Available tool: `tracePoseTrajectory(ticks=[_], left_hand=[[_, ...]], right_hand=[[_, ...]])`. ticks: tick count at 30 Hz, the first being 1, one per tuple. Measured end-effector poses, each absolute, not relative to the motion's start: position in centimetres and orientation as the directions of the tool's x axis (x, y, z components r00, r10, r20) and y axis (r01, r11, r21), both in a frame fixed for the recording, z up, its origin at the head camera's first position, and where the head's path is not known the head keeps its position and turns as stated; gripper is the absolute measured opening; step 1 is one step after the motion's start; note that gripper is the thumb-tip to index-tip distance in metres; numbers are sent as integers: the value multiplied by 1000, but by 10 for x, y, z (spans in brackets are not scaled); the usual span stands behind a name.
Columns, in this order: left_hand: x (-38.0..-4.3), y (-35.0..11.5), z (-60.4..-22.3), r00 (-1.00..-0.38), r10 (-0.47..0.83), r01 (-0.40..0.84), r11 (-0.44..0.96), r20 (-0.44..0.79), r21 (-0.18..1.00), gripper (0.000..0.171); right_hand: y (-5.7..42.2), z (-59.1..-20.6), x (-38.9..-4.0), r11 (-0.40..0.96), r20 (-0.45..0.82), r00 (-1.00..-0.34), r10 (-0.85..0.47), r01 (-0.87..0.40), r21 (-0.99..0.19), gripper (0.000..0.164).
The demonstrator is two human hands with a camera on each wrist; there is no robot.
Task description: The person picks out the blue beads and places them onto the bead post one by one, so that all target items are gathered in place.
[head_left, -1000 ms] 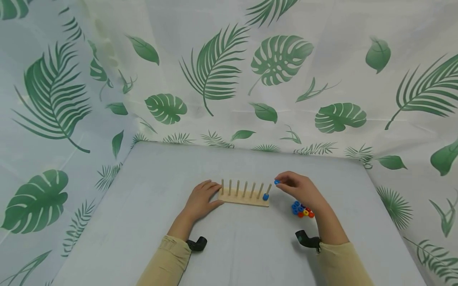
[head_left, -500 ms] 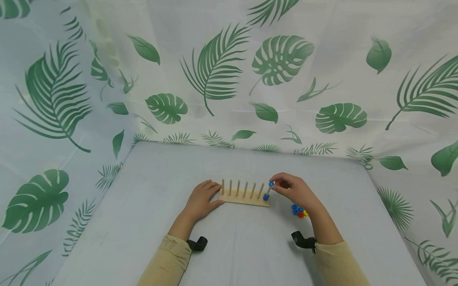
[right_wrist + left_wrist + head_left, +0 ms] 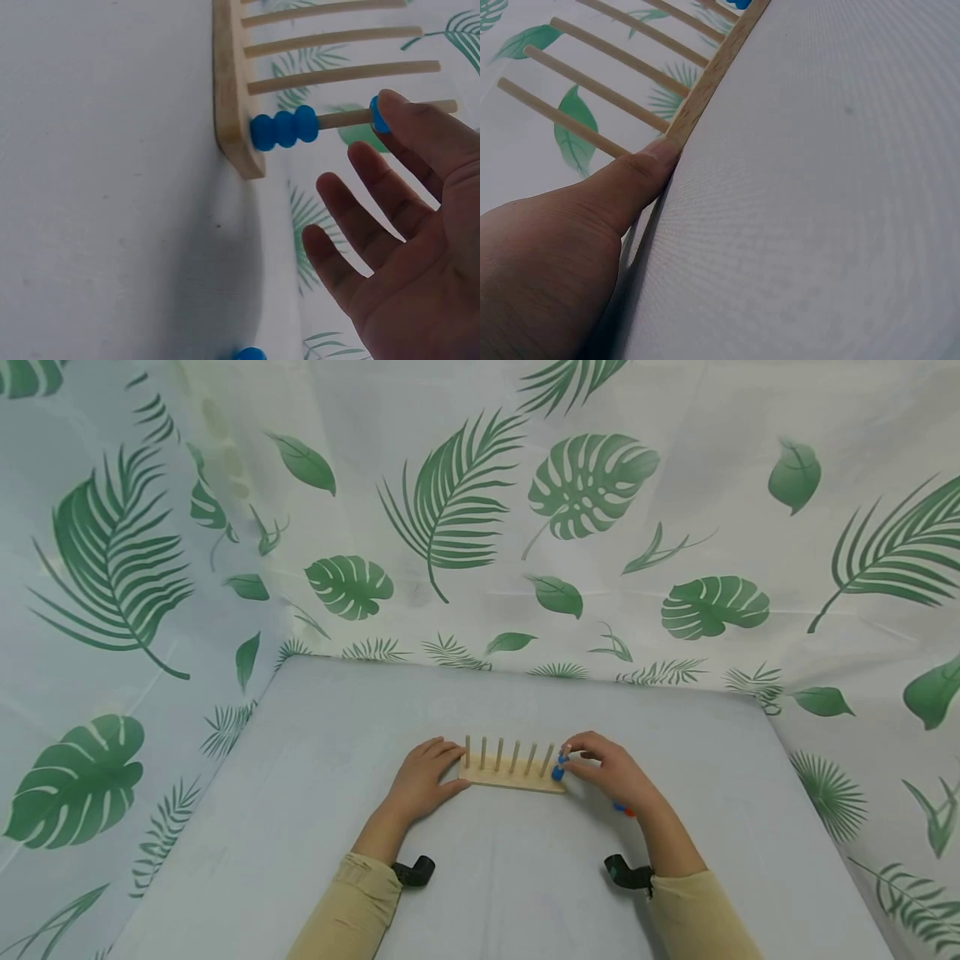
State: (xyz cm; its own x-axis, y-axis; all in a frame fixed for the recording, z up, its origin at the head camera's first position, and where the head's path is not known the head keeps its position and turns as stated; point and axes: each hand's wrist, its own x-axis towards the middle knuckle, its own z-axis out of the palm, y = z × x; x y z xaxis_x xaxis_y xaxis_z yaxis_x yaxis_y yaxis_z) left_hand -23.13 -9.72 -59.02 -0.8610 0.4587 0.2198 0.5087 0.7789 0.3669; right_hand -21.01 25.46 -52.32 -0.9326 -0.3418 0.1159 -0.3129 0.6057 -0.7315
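Observation:
A wooden peg board (image 3: 510, 776) with a row of upright pegs lies before me. My left hand (image 3: 422, 778) holds its left end, the thumb at the near edge and the fingers at the far side. In the right wrist view, my right hand (image 3: 420, 225) pinches a blue bead (image 3: 379, 114) between thumb and index finger, partway down the end peg (image 3: 345, 119). Its other fingers are spread apart. Three blue beads (image 3: 283, 130) sit stacked at the foot of that peg. The other pegs in sight carry no beads.
Loose beads (image 3: 628, 812), blue and red, lie on the white table (image 3: 487, 877), mostly hidden behind my right forearm. One blue bead (image 3: 250, 354) shows at the bottom of the right wrist view. A leaf-printed curtain (image 3: 480, 527) rises behind the table.
My right hand has brought the blue bead left to the end peg, set it over the tip and slid it partway down. The left hand and board have stayed put.

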Motion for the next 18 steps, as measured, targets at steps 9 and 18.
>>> tracePoseTrajectory(ticks=[9,18], left_hand=[[-231,-97,-589,-859,463,511,780,218,362,60],[-231,-97,-589,-861,462,509,784,214,356,61]], right_hand=[[249,-535,-208,640,73,-945,-319,-272,-718,18],[249,-540,-207,649,16,-954,-301,-217,-729,14]])
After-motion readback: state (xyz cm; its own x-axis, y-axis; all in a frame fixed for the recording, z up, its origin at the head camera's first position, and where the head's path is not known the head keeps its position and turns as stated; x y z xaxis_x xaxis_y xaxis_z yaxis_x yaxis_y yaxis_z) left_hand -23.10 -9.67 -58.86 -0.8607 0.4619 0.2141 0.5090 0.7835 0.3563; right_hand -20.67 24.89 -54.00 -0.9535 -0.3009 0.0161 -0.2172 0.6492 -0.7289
